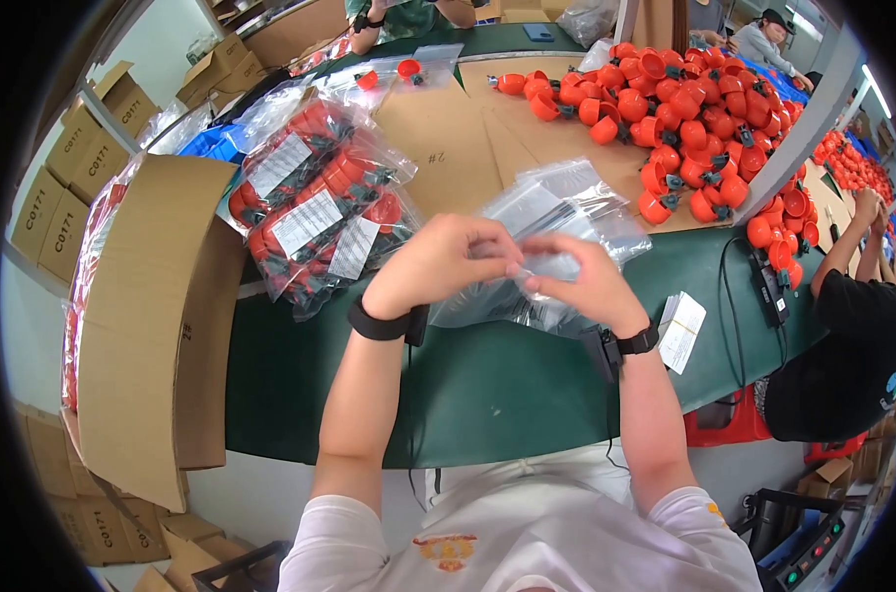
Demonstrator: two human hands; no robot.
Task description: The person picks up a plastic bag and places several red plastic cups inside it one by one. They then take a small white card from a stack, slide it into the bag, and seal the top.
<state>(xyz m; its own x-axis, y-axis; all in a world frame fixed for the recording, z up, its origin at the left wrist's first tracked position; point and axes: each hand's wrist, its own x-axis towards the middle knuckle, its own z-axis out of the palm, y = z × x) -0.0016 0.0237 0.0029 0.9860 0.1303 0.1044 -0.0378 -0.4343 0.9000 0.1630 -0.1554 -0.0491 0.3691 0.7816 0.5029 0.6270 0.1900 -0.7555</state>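
My left hand (pixel 446 259) and my right hand (pixel 588 284) meet above the middle of the green table, fingertips pinched close together. Clear film of a plastic bag (pixel 538 308) shows between and below the fingers, though its held edge is hard to make out. Beneath and beyond lies a stack of clear plastic bags (pixel 581 192). To the left of my left hand are filled bags (pixel 344 176) of red cup-shaped parts with white labels. A banded stack of white slips (pixel 681 331) lies right of my right wrist.
A large heap of red cup-shaped parts (pixel 699 109) covers the far right, on flattened cardboard (pixel 453 148). An open carton (pixel 132 316) stands at the left edge. A black power strip (pixel 768 286) with cables lies right. Co-workers sit opposite and at right; a post (pixel 803 118) rises there.
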